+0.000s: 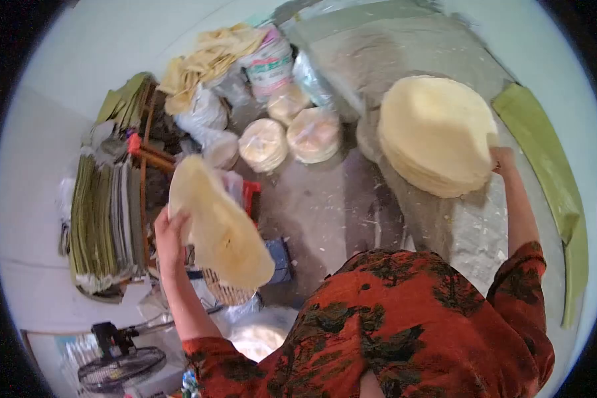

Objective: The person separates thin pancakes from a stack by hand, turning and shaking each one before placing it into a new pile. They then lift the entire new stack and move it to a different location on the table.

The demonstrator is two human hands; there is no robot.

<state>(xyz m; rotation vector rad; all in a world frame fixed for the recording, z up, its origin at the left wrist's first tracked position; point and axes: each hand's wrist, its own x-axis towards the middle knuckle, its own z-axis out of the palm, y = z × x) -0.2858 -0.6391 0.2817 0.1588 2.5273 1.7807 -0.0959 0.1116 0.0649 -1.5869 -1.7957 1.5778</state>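
My left hand [172, 232] is closed on the edge of a thin, pale round flatbread [229, 232], which hangs tilted and slightly curved, with a few darker specks. On the right, a tall stack of similar large round flatbreads [438, 132] rests on a plastic-covered surface. At the right edge of that stack, my right hand [503, 160] has its fingers curled against the upper flatbreads. How many sheets it pinches is hidden.
Bagged round stacks [314, 134] stand on the floor [312, 205] ahead, near a white sack [270, 66] and yellowish cloth [212, 56]. At left are folded green and grey sheets [106, 212] on a rack. A fan [121, 368] and a wicker basket [229, 288] are at lower left.
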